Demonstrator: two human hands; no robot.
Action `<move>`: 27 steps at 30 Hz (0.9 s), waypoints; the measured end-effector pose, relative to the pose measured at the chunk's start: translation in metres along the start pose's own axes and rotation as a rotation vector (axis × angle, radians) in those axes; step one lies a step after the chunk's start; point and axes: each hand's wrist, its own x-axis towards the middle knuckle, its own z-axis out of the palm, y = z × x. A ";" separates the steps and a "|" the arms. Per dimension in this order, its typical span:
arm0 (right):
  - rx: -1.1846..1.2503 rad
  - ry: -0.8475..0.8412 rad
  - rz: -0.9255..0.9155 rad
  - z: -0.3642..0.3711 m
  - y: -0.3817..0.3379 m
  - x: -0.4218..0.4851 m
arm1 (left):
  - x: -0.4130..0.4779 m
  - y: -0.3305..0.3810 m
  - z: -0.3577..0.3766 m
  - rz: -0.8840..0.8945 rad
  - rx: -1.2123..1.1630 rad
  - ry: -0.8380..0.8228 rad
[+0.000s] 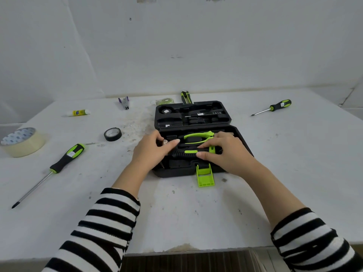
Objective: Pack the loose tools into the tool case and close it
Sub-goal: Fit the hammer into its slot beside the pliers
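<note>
Where the desk (pixel 176 213) runs furthest left, a masking tape roll (pixel 21 142) lies flat. Just right of it is a large screwdriver (pixel 64 160), not yet packed. A glue stick (pixel 78 112) and a stapler (pixel 124 102) sit toward the far edge, and a black tape roll (pixel 112 134) lies nearer the middle.

The left hand (pixel 151 152) curls round the metal head end of what appears to be a hammer (pixel 184 153), at the left end of the near tray. The tool case (pixel 222 107) lies open at centre, its lid flat beyond the tray and its green latch (pixel 205 176) hanging toward the person. Pliers (pixel 198 137) are seated just beyond the hammer. A utility knife (pixel 186 97) lies behind the lid. The right hand (pixel 225 154) pinches the hammer's handle between thumb and fingers. A small screwdriver (pixel 275 107) lies far right, well apart from the case.

Assessment: the step in hand is seating the hammer in its moulded recess. The next move calls for even downward pressure at head and handle until the tool sits flush. After release, both screwdrivers and the knife remain to be fetched, and several lid slots appear vacant. Closing is premature.
</note>
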 end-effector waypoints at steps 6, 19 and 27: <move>-0.037 0.028 0.002 0.002 0.002 0.002 | -0.004 0.013 0.006 -0.094 0.117 -0.048; 0.108 -0.177 0.227 -0.014 -0.014 0.021 | 0.018 0.034 -0.002 -0.162 0.263 -0.255; 0.296 -0.194 0.169 -0.016 0.004 0.018 | 0.020 0.040 -0.005 -0.113 0.327 -0.323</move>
